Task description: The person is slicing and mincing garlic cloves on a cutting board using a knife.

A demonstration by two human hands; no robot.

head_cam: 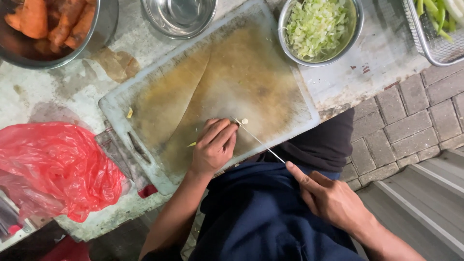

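Our left hand [213, 147] presses curled fingers together on the cutting board [159, 104]. Our right hand [333, 199] grips the knife [258, 140], clamped on its handle.

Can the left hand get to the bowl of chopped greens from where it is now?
Probably yes. The left hand rests on the cutting board, and the bowl of chopped greens sits just past the board's far corner. Only bare board lies between; the knife in the right hand lies nearer the person.
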